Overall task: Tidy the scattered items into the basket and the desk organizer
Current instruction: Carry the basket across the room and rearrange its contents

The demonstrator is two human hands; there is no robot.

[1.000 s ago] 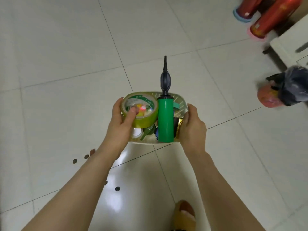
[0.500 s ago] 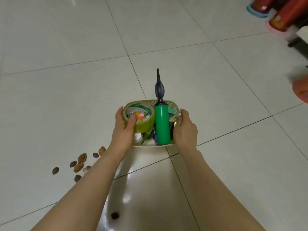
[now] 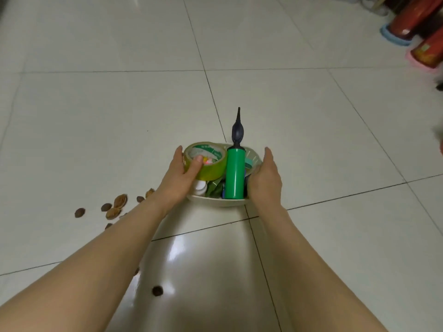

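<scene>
A pale oval basket sits low over the tiled floor, held between both hands. My left hand grips its left side, thumb pressed on a yellow-green tape roll inside. My right hand holds the right side, fingers lying along the wall. A green hand pump with a dark nozzle lies lengthwise in the basket and sticks out past the far rim. A white cap and green bits lie under the tape. No desk organizer is in view.
Brown nut shells are scattered on the floor left of the basket, and one dark piece lies between my forearms. Red cylinders on blue and pink bases stand at the far right. White floor tiles surround the basket.
The basket and both hands have moved forward and down toward the floor. The view has swung left, bringing the nut shells into sight. My right hand's fingers lie straighter along the basket.
</scene>
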